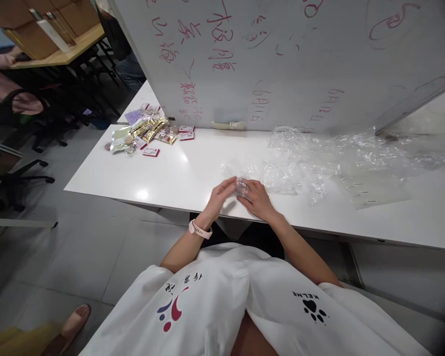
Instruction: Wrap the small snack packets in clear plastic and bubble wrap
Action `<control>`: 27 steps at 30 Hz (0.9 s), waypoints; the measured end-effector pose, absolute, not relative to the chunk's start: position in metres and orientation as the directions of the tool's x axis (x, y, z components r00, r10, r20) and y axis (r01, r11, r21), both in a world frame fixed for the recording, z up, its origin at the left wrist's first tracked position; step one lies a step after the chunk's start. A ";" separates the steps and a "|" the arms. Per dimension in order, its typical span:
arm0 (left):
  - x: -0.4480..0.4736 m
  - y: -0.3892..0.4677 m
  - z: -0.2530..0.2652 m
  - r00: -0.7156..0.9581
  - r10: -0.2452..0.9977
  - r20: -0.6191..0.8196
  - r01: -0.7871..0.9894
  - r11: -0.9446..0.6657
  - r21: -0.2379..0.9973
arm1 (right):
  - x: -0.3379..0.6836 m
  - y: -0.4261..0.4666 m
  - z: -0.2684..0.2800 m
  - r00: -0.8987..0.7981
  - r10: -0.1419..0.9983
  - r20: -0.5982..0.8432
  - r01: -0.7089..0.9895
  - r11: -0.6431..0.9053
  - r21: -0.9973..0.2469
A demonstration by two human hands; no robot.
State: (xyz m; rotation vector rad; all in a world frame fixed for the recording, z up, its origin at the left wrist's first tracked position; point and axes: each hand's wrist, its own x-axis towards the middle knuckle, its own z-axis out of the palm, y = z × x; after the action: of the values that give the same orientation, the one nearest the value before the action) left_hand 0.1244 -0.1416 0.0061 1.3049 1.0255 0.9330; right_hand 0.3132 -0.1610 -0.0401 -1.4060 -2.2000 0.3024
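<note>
A small bundle of clear, crinkled plastic wrap (242, 187) sits between my hands near the table's front edge. My left hand (221, 197), with a pink watch band (200, 230) on its wrist, reaches in from the left. Its fingers are stretched out, and their tips touch the bundle's side. Curled over the right side of the bundle is my right hand (258, 200), gripping the plastic. Whether anything lies inside the bundle cannot be made out. A sheet of clear plastic (278, 177) lies just behind and to the right.
More clear plastic (371, 153) spreads over the right of the white table (107, 180). Gold and clear packets (154, 129) and small red-edged boxes (151, 152) lie at the left. A whiteboard (282, 64) stands along the back. Other people sit beyond at the upper left.
</note>
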 end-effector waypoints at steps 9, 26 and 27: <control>0.130 -0.158 -0.015 0.634 0.744 0.213 0.625 -0.655 0.425 | 0.359 -0.223 -0.039 0.362 0.850 0.384 0.852 -0.135 -0.506; 0.109 -0.135 -0.028 0.587 0.723 0.364 0.561 -0.687 0.462 | 0.330 -0.136 -0.038 -0.606 0.764 0.223 0.548 0.603 -0.579; 0.107 -0.132 -0.027 0.595 0.721 0.355 0.565 -0.689 0.454 | 0.333 -0.136 -0.039 -0.603 0.763 0.231 0.550 0.608 -0.573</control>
State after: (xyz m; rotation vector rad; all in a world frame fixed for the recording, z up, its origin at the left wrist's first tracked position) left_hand 0.1073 -0.1316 -0.0272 2.5321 1.0495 0.7570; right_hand 0.3329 -0.1357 -0.0393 -1.0409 -2.3773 0.6276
